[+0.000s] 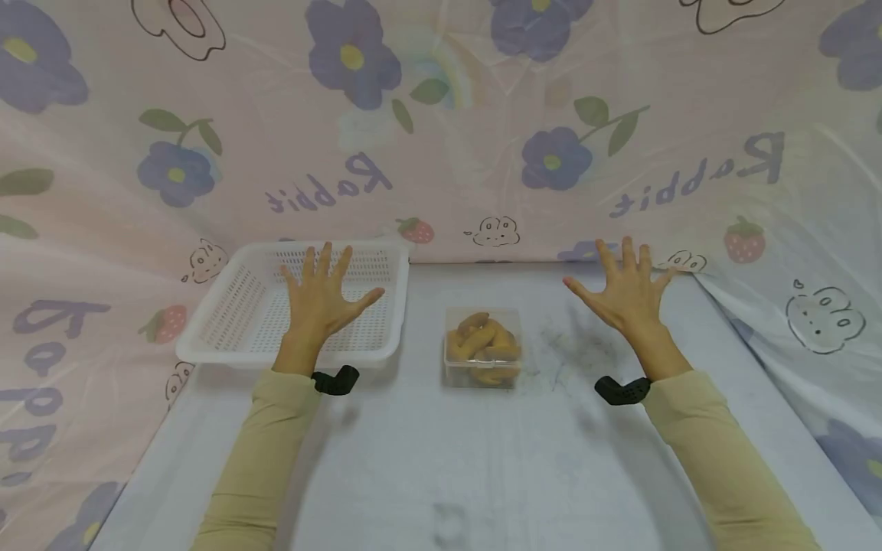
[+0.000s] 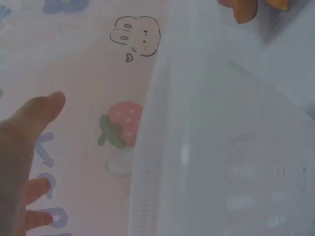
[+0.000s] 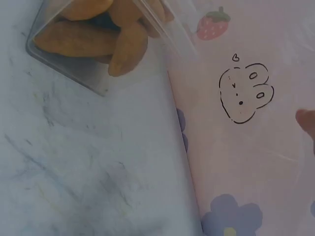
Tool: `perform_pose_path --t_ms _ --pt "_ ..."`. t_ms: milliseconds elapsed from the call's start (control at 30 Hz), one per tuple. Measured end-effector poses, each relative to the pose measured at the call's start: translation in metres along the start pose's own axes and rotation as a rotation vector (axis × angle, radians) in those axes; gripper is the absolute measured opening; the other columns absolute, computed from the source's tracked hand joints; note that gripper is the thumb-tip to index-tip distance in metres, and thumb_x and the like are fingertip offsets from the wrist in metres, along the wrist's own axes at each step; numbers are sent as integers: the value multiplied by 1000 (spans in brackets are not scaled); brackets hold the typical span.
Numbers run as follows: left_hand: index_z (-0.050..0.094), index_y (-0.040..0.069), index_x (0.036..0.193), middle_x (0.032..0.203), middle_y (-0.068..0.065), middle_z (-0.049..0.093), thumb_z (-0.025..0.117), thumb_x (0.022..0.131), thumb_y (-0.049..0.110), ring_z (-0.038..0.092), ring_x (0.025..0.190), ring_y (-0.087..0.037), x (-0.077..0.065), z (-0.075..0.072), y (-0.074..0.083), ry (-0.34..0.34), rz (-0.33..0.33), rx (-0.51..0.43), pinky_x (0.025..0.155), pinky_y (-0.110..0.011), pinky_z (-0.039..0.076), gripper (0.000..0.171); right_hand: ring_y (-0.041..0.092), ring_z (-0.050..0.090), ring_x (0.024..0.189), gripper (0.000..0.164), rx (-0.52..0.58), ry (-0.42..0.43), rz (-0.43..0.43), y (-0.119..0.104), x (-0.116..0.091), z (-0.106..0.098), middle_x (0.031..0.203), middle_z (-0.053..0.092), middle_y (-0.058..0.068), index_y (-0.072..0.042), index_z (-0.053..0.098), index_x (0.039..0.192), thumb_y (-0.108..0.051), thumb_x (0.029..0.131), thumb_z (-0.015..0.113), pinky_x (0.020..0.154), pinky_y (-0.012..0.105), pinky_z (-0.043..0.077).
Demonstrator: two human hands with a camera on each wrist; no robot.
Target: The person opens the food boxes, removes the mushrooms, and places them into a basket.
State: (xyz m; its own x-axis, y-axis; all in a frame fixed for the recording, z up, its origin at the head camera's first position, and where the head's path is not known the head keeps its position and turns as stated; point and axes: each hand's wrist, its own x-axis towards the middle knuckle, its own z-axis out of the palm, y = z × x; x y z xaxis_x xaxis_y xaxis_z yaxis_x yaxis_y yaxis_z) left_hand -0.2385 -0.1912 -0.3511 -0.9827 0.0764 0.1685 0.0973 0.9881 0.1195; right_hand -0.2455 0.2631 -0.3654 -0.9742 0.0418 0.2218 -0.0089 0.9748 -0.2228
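Sleeved forearms [image 1: 262, 459] [image 1: 717, 459] stretch forward — hands [image 1: 318, 304] [image 1: 632, 300] splayed wide.

The left hand [image 1: 318, 302] hides part of the white basket [image 1: 243, 321]. In the right wrist view, the top edge crops the clear box [image 3: 74, 66], and the right edge cuts off most of the right hand [image 3: 308, 122].

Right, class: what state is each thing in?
Left grip: open, fingers spread, empty.
Right grip: open, fingers spread, empty.
White basket: upright, open-topped.
Clear box: upright; lid unclear.
Brown pieces: piled in the box.
White tabletop: smudged beside the box.
Printed cloth: hanging, creased.
Black wrist devices: worn.
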Motion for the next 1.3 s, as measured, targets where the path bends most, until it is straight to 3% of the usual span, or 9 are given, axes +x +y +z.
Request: perform_pose_path --t_ms 100,200,367,467,767,933,1133,1300 --pt "19 22 155 163 -14 18 48 84 73 14 151 -39 -3 1 3 34 42 0 117 -74 7 93 53 21 142 89 23 39 -47 -1 -2 1 157 21 28 -15 22 154 -72 88 41 108 79 18" --pt "26 19 153 160 -13 27 52 86 66 25 148 -37 -6 3 7 92 105 -8 119 -70 15 87 53 30 137 79 98 68 -95 -4 -7 4 152 30 31 -7 31 149 -60 93 46 109 72 28" --pt "45 11 144 148 -15 48 62 85 53 45 137 -36 -13 12 13 270 256 -61 116 -64 31 74 51 31 138 68 266 56 -171 -9 -15 10 151 32 30 0 36 145 -44 96 53 110 69 32" --pt "51 9 139 141 -16 56 66 85 47 52 132 -35 -17 17 17 339 327 -99 113 -62 36 68 50 30 139 65 317 46 -213 -12 -20 14 151 31 28 1 36 145 -40 97 54 110 69 32" --pt "55 6 135 135 -13 61 68 86 38 55 129 -32 -25 33 34 383 443 -150 114 -55 39 59 48 32 139 60 457 25 -280 -19 -36 29 150 35 28 3 38 143 -30 97 57 111 68 31" --pt "58 4 131 133 -15 62 70 85 34 58 126 -31 -32 41 48 415 525 -184 113 -51 42 56 46 33 140 62 555 -31 -266 -24 -47 41 150 37 26 2 36 145 -28 96 58 113 65 30" --pt "59 4 131 133 -14 62 69 86 31 59 126 -29 -41 51 65 393 576 -208 113 -47 44 53 48 40 135 63 659 -85 -252 -27 -59 60 152 37 24 -2 34 147 -24 94 61 111 63 36" --pt "60 4 129 133 -13 62 70 86 29 59 126 -28 -48 58 79 380 653 -210 111 -45 46 51 46 37 139 66 758 -144 -280 -32 -69 73 154 35 23 -4 34 148 -19 91 65 114 60 35"
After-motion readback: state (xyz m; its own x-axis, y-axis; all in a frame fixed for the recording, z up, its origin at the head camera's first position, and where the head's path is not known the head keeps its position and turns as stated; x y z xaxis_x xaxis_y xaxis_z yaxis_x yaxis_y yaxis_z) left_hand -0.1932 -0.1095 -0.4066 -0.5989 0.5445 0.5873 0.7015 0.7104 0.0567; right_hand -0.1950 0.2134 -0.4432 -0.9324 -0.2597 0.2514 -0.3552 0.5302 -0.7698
